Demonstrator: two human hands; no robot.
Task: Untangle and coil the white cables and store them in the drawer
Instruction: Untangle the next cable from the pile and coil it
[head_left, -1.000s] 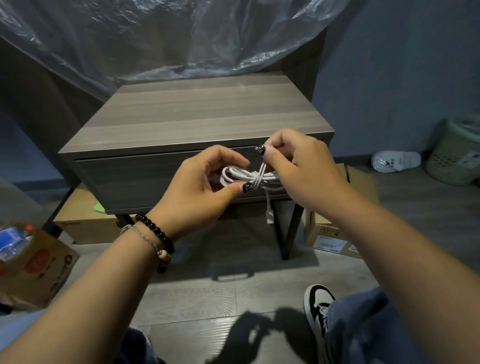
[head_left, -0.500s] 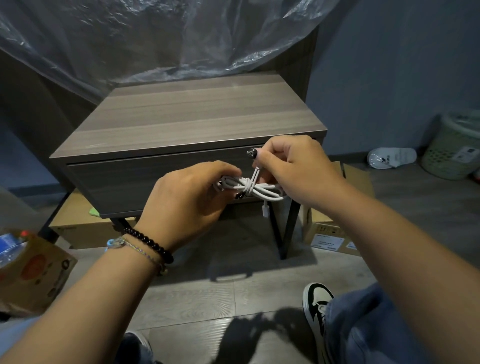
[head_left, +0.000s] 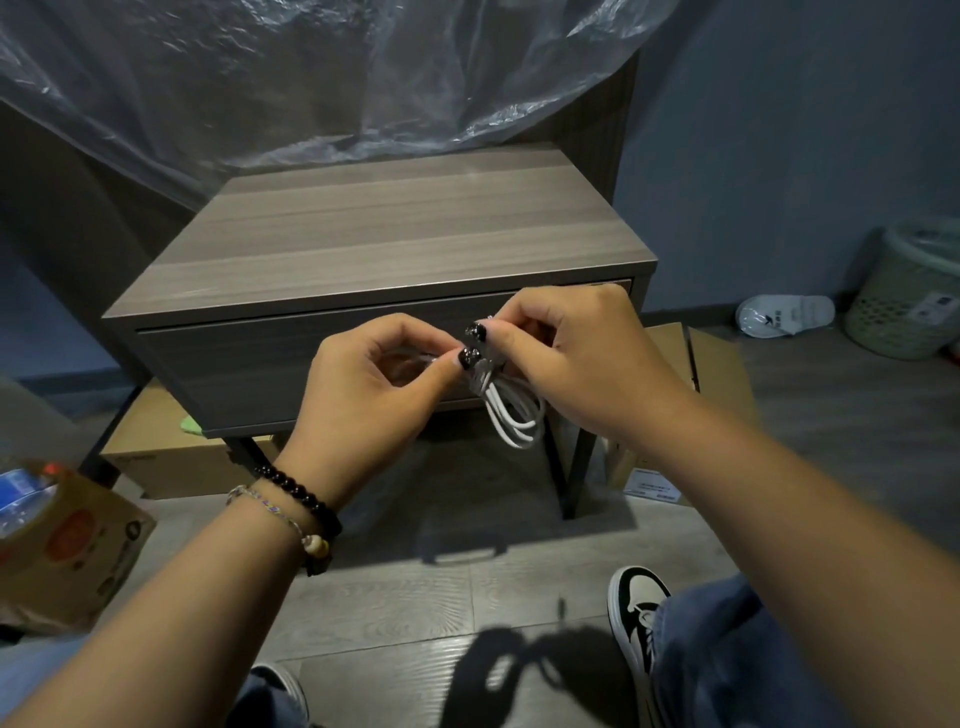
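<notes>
Below both grips, the coiled white cable (head_left: 511, 410) hangs as long loops.
Left hand (head_left: 363, 400) and right hand (head_left: 582, 353) pinch its wrapped top; the closed grey wooden drawer (head_left: 291, 374) sits just behind.

1. Left hand (head_left: 363, 384) and right hand (head_left: 576, 353) pinch a coiled white cable (head_left: 511, 410) before the closed drawer (head_left: 291, 364).
2. Loops hang below the right hand.
3. A cardboard box (head_left: 72, 545) sits near left.

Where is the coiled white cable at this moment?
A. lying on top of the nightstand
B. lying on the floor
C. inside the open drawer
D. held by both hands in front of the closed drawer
D: the white cable hangs between the left hand and right hand, before the shut drawer.
</notes>
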